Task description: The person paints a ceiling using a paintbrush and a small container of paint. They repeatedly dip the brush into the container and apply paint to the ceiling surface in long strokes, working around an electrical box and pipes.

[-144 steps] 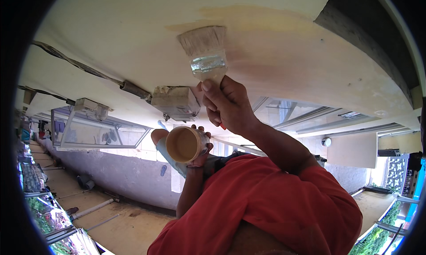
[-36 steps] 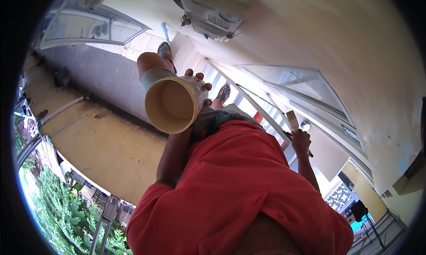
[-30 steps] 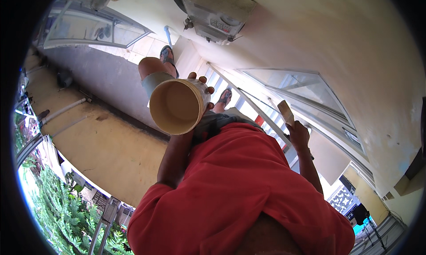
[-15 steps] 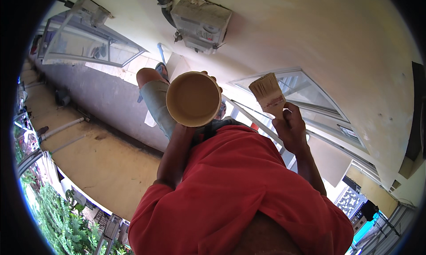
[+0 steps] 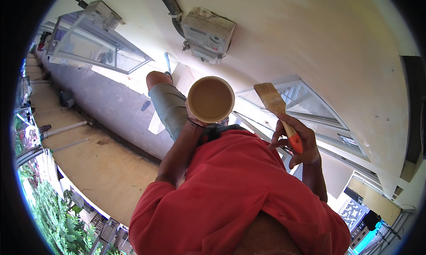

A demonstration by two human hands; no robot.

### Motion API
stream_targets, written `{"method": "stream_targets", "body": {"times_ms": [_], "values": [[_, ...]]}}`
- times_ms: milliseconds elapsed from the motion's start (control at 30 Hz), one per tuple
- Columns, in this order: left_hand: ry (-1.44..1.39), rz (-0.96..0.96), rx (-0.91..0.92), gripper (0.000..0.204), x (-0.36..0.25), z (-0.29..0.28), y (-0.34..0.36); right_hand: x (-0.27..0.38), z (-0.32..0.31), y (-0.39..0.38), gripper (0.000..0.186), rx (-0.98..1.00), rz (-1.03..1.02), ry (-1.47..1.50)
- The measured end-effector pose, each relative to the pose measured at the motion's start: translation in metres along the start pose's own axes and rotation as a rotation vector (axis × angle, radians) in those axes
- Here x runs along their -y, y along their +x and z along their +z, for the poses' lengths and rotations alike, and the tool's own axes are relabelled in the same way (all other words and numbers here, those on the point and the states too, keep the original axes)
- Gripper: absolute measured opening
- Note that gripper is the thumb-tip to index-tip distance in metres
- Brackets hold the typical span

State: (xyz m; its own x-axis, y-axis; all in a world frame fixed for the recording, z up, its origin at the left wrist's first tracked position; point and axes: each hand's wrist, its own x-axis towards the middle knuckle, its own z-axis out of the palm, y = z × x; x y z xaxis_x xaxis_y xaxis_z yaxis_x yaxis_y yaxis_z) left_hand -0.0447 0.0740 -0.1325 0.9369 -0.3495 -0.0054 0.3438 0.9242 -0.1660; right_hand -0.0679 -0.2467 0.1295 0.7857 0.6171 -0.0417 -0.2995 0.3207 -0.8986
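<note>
Fingers (image 5: pixel 298 123) around tan, orange-ended paintbrush (image 5: pixel 276 105)

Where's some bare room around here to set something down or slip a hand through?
The tan ledge is mostly bare between the thin grey rod and red sleeve. A gap separates tub and brush, depth unclear. Crowded: farther up the ledge, with the white pipe and dark grey object.

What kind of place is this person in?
Probably outdoors, up against a building's outside wall: a meter-like box is fixed to it, a framed window stands open, and leafy green plants show beyond a tan ledge.
</note>
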Motion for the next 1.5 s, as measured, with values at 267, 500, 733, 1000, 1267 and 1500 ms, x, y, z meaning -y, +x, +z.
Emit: {"method": "stream_targets", "body": {"times_ms": [267,500,733,1000,1267,1500], "values": [[0.032,0.064,-0.114,0.082,0.003,-0.006,0.002,-0.012,0.003,0.011,0.047,-0.502,-0.077,-0.761],[0.110,0.055,-0.135,0.057,0.012,0.019,0.009,-0.004,-0.004,0.026,0.061,-0.739,-0.278,-0.296],[0.125,0.135,-0.210,0.052,0.014,0.026,0.017,0.005,0.014,0.058,0.028,-0.617,-0.395,-0.058],[0.161,0.047,-0.138,0.061,0.015,0.045,0.024,-0.006,0.033,0.093,0.026,-0.292,-0.483,-0.847],[0.060,0.032,-0.058,0.062,0.012,0.041,0.026,-0.017,0.037,0.125,0.025,-0.112,-0.472,-1.119],[0.071,0.025,-0.131,0.060,0.013,0.044,0.028,-0.019,0.034,0.138,0.017,-0.130,-0.355,-1.142]]}}
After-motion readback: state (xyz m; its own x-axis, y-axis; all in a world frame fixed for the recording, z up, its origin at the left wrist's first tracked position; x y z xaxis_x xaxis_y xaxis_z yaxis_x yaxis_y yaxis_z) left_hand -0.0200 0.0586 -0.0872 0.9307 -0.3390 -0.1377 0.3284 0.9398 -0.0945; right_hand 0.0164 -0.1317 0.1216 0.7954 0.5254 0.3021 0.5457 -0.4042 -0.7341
